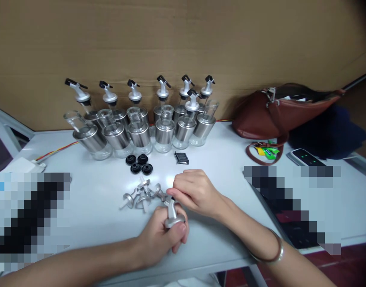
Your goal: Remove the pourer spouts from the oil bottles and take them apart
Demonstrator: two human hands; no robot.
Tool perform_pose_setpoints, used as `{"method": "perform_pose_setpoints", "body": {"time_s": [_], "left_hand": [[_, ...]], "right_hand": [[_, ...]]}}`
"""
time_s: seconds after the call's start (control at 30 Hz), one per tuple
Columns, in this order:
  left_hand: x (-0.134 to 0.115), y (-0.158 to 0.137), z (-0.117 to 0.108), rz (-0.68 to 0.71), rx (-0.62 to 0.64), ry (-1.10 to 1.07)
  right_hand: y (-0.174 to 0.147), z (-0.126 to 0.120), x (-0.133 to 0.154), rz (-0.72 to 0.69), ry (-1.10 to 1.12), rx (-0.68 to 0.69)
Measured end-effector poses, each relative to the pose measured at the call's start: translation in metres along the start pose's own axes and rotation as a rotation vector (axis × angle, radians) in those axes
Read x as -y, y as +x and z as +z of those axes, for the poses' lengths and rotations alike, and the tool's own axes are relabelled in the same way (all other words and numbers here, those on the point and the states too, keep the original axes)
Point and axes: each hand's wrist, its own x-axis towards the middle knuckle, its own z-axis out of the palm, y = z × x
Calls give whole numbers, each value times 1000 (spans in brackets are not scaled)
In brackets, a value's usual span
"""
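My left hand [164, 233] is closed round a silver pourer spout [171, 215], its round collar facing up by the thumb. My right hand [197, 191] is curled at the top of that spout, pressing a small black lever [173, 198] there; most of the lever is hidden by the fingers. Just left of the hands lies a loose pile of silver pourer spouts [143, 200] without black levers. Beyond it sit several black rubber stoppers [135, 168] in a cluster. A row of thin black levers [182, 158] lies to their right.
Two rows of glass bottles with steel sleeves [140, 136] stand along the cardboard wall [183, 44]; the back ones carry pourers. A brown bag [260, 115] is at the right, with small green packets [270, 153] beside its strap. Blurred-out items lie at both sides.
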Motion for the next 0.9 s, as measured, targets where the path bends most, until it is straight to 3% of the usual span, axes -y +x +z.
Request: {"method": "perform_pose_setpoints", "body": {"time_s": [0.17, 0.37, 0.6, 0.9], "left_hand": [[0, 0, -2, 20, 22, 31], [-4, 1, -3, -51, 5, 40], [-3, -1, -6, -29, 17, 87], [-3, -3, -6, -103, -40, 88]], "right_hand": [[0, -1, 0, 34, 62, 54], [2, -3, 6, 47, 72, 106], [3, -3, 12, 201, 173, 170], [7, -18, 14, 376, 246, 335]]}}
